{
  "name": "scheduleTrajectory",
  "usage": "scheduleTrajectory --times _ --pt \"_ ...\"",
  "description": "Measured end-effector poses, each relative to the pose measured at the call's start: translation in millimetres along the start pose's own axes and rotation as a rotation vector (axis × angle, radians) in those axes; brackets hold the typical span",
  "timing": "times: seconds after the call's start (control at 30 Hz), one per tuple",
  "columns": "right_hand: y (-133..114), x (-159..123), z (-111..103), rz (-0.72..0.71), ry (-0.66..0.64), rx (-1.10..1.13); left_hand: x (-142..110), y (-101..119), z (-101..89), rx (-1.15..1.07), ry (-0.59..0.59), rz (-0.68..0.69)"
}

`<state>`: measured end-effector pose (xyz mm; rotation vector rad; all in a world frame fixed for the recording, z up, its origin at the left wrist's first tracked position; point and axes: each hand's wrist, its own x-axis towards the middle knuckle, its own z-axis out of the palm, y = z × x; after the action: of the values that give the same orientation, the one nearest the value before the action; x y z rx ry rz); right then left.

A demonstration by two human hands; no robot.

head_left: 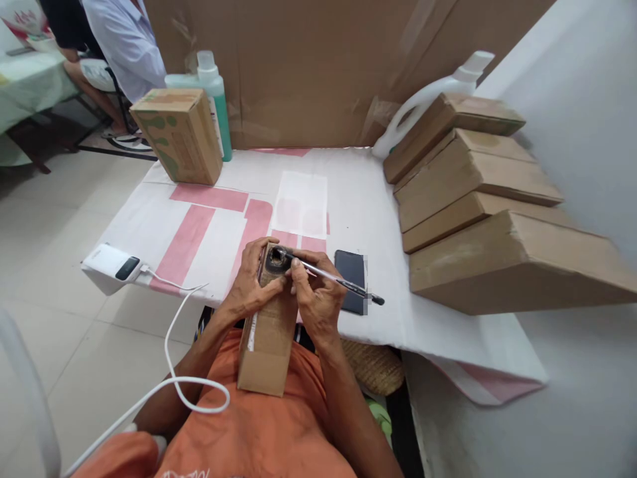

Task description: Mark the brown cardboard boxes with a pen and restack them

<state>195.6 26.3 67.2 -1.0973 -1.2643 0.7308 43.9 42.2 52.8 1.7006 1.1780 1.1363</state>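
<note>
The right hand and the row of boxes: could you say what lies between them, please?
In the head view, a dark phone lies there, a pen-like tool crossing above it.

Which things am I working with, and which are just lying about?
In use:
narrow cardboard box, in the left hand
pen-like tool, in the right hand

Seemingly lying about:
phone
power bank and cable
white sheet
teal bottle
white jug
green-printed box
boxes at right

The seated person in a light shirt (127,50) is cut off by the top edge. Behind the brown cardboard box with green print (182,136), the teal liquid bottle (219,106) is partly hidden, its label too small to read.
</note>
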Motion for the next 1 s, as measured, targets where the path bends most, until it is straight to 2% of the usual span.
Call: scheduleTrajectory --times 0.27,0.67,0.77,0.87,0.93,1.0 --pt "-2 -5 -6 0.006 0.159 0.033 -2 -2 -1.3 -0.002 0.002 0.008" --pt "5 -11 -12 0.02 0.059 -0.016 -1 -2 -0.9 -0.007 0.021 -0.007" --pt "-3 -10 -17 0.103 0.041 0.179 -1 -3 -4.1 -0.023 0.009 -0.038" --pt "-3 6 -33 0.193 0.177 0.387 -3 -4 -10.3 -0.041 -0.002 -0.081" --pt "7 23 -50 0.241 0.199 0.291 -4 -5 -14.7 -0.055 0.018 -0.104" --pt "22 35 -64 0.305 0.052 -0.006 -4 -6 -18.0 -0.066 0.041 -0.12"
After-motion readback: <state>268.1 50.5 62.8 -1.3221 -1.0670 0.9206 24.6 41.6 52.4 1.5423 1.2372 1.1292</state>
